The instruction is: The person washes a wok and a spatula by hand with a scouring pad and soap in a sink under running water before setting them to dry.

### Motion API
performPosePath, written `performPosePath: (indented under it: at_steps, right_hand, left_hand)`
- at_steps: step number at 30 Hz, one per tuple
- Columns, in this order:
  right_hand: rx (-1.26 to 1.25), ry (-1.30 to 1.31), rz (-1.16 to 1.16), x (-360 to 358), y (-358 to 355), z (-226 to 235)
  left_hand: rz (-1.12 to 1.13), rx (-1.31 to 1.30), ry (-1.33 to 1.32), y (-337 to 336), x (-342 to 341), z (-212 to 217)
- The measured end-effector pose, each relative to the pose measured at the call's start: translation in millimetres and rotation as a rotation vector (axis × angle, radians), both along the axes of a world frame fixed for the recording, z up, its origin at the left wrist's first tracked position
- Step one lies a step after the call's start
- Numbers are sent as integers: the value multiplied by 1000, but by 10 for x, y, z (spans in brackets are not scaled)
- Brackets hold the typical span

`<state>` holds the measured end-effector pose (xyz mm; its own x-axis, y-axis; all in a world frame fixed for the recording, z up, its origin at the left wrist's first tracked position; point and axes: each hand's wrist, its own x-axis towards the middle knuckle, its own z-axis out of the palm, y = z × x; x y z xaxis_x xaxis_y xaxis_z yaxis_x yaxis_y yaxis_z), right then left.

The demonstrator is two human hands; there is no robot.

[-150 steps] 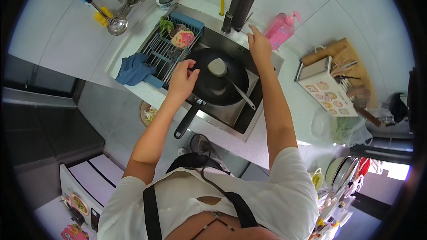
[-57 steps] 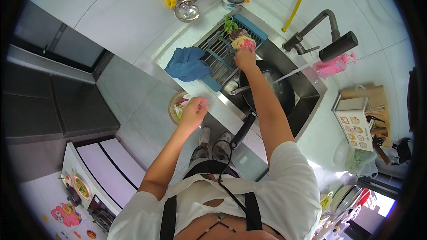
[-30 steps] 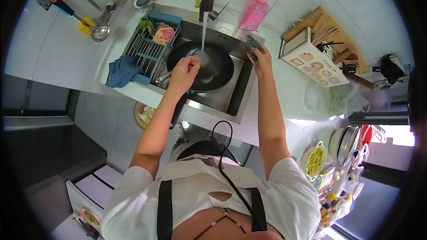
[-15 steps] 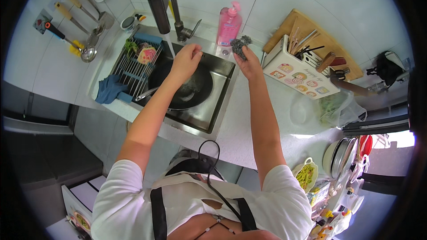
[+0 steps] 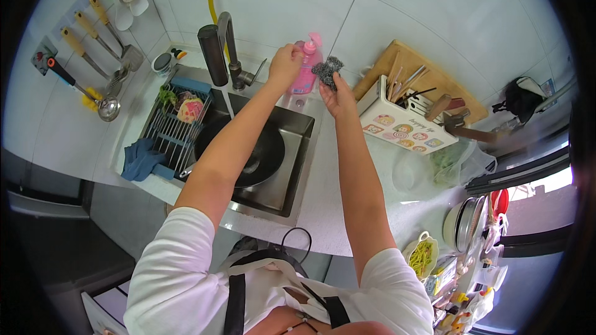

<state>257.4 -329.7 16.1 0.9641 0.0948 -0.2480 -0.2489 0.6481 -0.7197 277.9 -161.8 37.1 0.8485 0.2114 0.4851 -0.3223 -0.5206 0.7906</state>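
My left hand (image 5: 286,66) is at the left side of a pink pump bottle (image 5: 305,74), overlapping it in view. Its fingers are curled, with the tips partly hidden, so I cannot tell whether they touch the bottle. Just right of the bottle, my right hand (image 5: 338,95) pinches a grey steel wool scrubber (image 5: 327,73) above the counter. Below my left forearm, a black frying pan (image 5: 267,155) lies in the steel sink (image 5: 300,177). Water runs from the dark tap (image 5: 214,56) toward the pan, part of which my forearm hides.
A drying rack (image 5: 162,142) with food on it spans the sink's left side, a blue cloth (image 5: 140,160) at its near corner. To the right stand a white utensil holder (image 5: 397,127), a wooden cutting board (image 5: 456,80) and a plastic bag (image 5: 465,164). Ladles and spatulas (image 5: 93,43) hang at left.
My left hand has moved from above the sink, rightward and away from me, to the pump bottle. My right hand still holds the scrubber. The whole view has shifted slightly.
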Motion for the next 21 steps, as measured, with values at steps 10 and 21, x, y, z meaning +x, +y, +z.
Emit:
performPosePath:
  at_steps: [10, 21]
  right_hand:
    - [12, 32, 8, 126, 101, -53]
    - [-94, -56, -38, 238, 354, -18]
  left_hand:
    - [-137, -9, 320, -108, 797, 218]
    - [-326, -123, 232, -204, 714, 113]
